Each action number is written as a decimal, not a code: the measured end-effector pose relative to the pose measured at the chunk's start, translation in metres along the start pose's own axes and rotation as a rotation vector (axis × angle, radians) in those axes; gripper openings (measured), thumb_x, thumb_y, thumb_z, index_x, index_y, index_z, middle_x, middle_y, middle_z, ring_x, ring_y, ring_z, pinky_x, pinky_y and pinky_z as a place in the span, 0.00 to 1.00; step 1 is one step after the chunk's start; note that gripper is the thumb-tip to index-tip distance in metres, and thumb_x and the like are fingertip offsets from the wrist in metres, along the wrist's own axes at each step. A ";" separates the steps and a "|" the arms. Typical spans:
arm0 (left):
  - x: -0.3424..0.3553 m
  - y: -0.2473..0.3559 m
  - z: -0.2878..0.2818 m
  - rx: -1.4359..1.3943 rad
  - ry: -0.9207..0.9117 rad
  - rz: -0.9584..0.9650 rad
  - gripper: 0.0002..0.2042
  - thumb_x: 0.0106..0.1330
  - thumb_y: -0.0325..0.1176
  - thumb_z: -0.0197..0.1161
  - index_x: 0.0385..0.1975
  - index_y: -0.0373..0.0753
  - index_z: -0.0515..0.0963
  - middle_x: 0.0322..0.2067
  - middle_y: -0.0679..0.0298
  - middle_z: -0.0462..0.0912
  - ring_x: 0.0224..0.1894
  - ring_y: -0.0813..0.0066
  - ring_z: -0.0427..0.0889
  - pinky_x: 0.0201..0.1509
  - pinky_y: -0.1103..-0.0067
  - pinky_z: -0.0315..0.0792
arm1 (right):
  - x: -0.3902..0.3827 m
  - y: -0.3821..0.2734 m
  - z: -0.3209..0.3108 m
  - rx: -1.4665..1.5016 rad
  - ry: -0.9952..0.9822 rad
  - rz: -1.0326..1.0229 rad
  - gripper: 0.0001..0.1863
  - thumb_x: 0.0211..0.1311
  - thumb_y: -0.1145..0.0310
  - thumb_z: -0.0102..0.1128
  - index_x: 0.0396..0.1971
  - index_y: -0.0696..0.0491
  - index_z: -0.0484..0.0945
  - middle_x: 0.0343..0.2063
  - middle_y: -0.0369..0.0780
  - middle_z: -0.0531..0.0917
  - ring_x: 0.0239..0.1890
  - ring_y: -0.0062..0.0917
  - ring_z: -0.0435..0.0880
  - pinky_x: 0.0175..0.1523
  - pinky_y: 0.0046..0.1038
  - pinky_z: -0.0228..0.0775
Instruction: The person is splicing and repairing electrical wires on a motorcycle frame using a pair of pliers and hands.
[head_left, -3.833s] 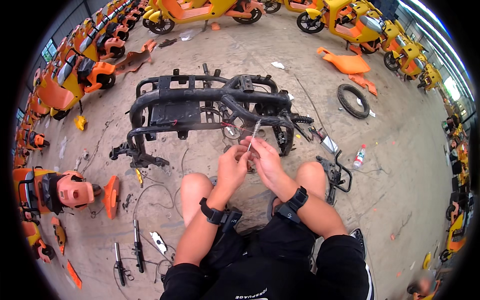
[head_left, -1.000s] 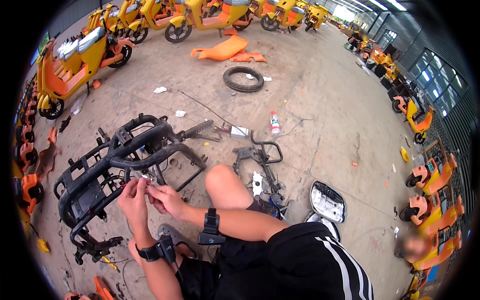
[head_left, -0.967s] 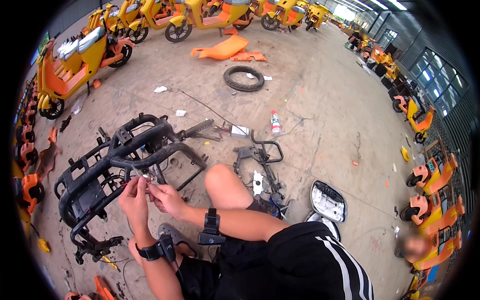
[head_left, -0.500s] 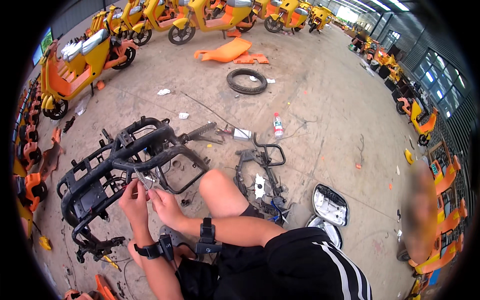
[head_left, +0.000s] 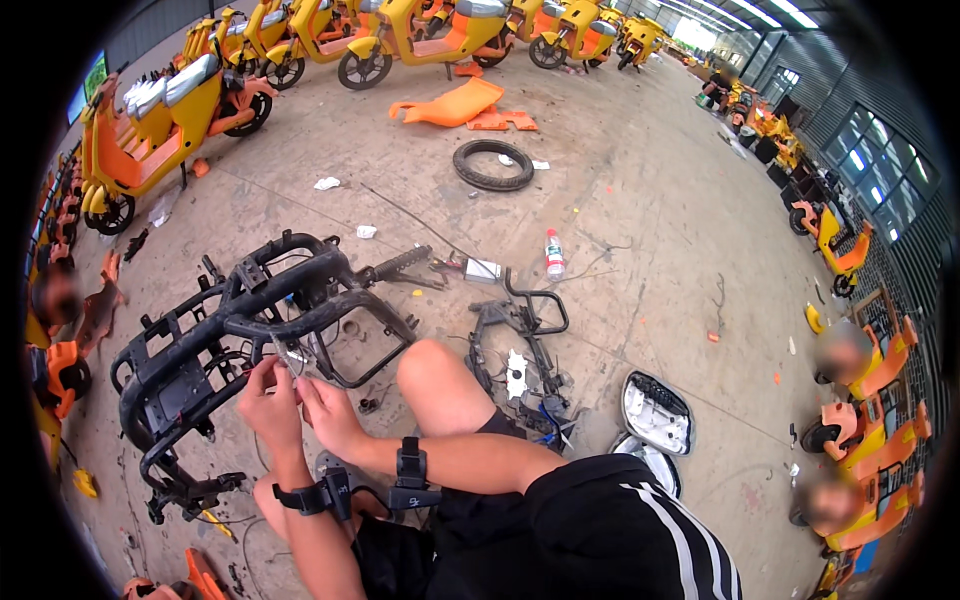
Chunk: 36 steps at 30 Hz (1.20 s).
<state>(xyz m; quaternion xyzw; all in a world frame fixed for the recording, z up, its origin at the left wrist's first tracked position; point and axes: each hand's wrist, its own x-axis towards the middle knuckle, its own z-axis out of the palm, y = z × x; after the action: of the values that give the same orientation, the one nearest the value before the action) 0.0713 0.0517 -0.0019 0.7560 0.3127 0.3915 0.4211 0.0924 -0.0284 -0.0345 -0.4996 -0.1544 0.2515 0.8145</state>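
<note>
A black scooter frame [head_left: 290, 325] lies on the floor at the left, its tubes bare and some wires inside it. At its near side, my left hand [head_left: 270, 402] is closed in a pinch around a thin grey cable [head_left: 283, 350] that comes down from the frame. My right hand [head_left: 332, 418] meets it from the right, thumb and fingers pressed together on the same cable close to the left fingertips. The fingers hide the cable's end.
Right of my knee lies a smaller black metal frame [head_left: 545, 360] with loose parts. Beyond are a silver box [head_left: 482, 270], a bottle [head_left: 554, 255], a tyre [head_left: 493, 165] and an orange panel [head_left: 450, 104]. White-lined shells [head_left: 657, 412] lie at right. Yellow scooters [head_left: 430, 40] line the back.
Both hands stay at nearly the same spot by the frame, with only slight finger movement. The view has shifted a little.
</note>
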 end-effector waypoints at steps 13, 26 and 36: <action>-0.005 -0.001 0.009 -0.140 0.123 -0.045 0.06 0.59 0.26 0.61 0.34 0.33 0.82 0.28 0.63 0.84 0.29 0.79 0.81 0.35 0.81 0.74 | 0.003 0.004 0.007 -0.182 0.102 -0.199 0.16 0.73 0.60 0.46 0.31 0.57 0.75 0.21 0.30 0.74 0.23 0.11 0.66 0.27 0.17 0.60; -0.004 -0.001 0.001 -0.116 0.125 0.040 0.08 0.56 0.26 0.65 0.35 0.32 0.82 0.29 0.58 0.86 0.30 0.74 0.85 0.35 0.80 0.76 | -0.006 -0.001 0.003 -0.009 -0.012 -0.004 0.19 0.74 0.57 0.43 0.28 0.55 0.73 0.16 0.27 0.67 0.18 0.09 0.60 0.22 0.17 0.51; -0.005 0.002 0.008 -0.152 0.145 0.026 0.07 0.56 0.26 0.64 0.33 0.34 0.81 0.28 0.55 0.85 0.29 0.70 0.85 0.34 0.78 0.76 | -0.003 0.003 0.001 0.054 0.023 0.048 0.19 0.74 0.57 0.41 0.27 0.54 0.71 0.17 0.27 0.68 0.18 0.08 0.60 0.21 0.16 0.50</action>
<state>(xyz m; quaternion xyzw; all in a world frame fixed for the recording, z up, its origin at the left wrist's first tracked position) 0.0758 0.0439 -0.0042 0.6954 0.3021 0.4734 0.4485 0.0885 -0.0278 -0.0370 -0.4839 -0.1263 0.2694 0.8230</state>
